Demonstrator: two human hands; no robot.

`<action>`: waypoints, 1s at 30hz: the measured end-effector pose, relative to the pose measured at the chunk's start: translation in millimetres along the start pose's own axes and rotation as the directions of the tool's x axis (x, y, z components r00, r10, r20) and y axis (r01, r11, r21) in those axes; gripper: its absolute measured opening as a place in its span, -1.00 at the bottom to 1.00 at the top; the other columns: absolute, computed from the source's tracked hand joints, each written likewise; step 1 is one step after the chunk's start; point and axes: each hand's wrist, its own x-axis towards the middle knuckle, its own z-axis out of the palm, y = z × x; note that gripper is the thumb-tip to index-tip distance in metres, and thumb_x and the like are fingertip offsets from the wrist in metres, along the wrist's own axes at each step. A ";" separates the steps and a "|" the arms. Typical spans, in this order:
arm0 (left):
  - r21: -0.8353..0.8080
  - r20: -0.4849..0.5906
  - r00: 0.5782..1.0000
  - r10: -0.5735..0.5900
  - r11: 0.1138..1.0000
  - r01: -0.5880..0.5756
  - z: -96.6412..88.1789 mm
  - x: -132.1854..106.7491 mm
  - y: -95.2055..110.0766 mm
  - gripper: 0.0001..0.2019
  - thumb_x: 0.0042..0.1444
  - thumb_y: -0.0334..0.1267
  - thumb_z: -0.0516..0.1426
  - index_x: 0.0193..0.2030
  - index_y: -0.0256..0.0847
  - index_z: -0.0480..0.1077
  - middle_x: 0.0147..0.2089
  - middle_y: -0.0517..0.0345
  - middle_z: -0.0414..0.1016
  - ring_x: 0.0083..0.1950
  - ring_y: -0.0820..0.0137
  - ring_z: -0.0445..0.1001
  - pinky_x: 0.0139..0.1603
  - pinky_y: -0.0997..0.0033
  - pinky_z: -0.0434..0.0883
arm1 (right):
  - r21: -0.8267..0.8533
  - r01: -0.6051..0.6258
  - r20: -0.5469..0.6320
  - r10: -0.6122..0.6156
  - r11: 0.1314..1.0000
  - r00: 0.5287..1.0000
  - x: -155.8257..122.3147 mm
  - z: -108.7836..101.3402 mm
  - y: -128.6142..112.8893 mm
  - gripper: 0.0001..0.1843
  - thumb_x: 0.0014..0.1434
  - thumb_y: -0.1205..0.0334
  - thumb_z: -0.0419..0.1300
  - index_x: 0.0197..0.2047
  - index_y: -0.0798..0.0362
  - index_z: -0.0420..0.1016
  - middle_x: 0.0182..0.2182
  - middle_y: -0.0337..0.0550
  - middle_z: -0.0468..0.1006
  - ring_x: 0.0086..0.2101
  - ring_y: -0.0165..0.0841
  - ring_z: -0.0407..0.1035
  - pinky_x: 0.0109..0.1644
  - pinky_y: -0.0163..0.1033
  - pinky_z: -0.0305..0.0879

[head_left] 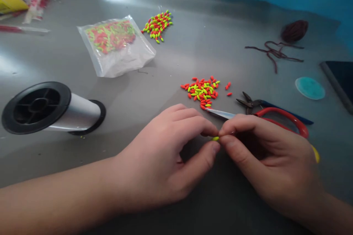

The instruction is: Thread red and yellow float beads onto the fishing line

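Lime-yellow oval bead (215, 138), 1 pc: sits btwn both hands, long axis approx. level in my feed, pointing from L hand to R hand, one end at each.

Logged L to R from my remote view:
- Black-flanged spool (52, 108) on desk (154, 62), well left of L hand.
- L hand (162, 154): closed, thumb + index pinching bead.
- Red/lime bead pile (202, 91): just beyond fingertips.
- Clear tapered strip (220, 114): runs under R index, tip near pile; material unclear.
- R hand (264, 165): closed, thumb + index at bead's right end; can't tell if gripping it.
- Pliers w/ red + blue handles (249, 102): just past R hand.
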 end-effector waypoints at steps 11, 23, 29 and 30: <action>-0.237 -0.138 0.966 -0.218 0.954 0.181 -2.1 0.6 9.7 -0.91 0.36 -0.37 0.25 -0.21 -0.14 0.50 -0.06 0.27 0.73 -0.01 0.44 0.70 0.03 0.43 0.59 | -0.064 -0.036 -0.110 0.029 0.997 0.994 -3.7 0.0 -3.6 -0.75 0.40 0.40 0.27 -0.01 -0.18 0.61 -0.21 -0.28 0.71 -0.30 -0.32 0.57 -0.26 -0.23 0.50; -0.385 -0.168 0.928 -0.333 0.889 0.250 -7.7 3.0 16.9 -0.85 0.34 -0.32 0.26 -0.29 -0.14 0.45 -0.33 0.25 0.65 -0.33 0.46 0.63 -0.32 0.50 0.55 | -0.656 0.162 0.051 -0.170 0.737 0.984 17.3 -56.4 3.7 -0.86 0.42 0.19 0.24 -0.12 0.01 0.63 -0.09 0.03 0.71 -0.08 0.00 0.59 0.00 0.06 0.40; -0.370 -0.158 0.929 -0.335 0.892 0.259 -7.5 3.0 17.1 -0.86 0.36 -0.27 0.26 -0.26 -0.14 0.45 -0.42 0.29 0.54 -0.42 0.50 0.51 -0.43 0.54 0.45 | -0.701 0.020 0.067 0.039 0.713 0.997 13.4 -76.9 28.1 -0.67 0.47 -0.06 0.16 0.04 -0.04 0.62 0.03 0.07 0.69 -0.03 0.10 0.59 -0.02 0.11 0.42; -0.371 -0.144 0.933 -0.331 0.892 0.259 -6.9 3.1 16.5 -0.86 0.37 -0.27 0.26 -0.25 -0.14 0.45 -0.42 0.30 0.52 -0.43 0.51 0.50 -0.43 0.54 0.44 | -0.715 -0.019 0.064 0.093 0.699 0.994 13.8 -79.8 31.9 -0.65 0.48 -0.06 0.14 0.06 -0.04 0.62 0.02 0.08 0.70 -0.04 0.12 0.60 -0.05 0.11 0.41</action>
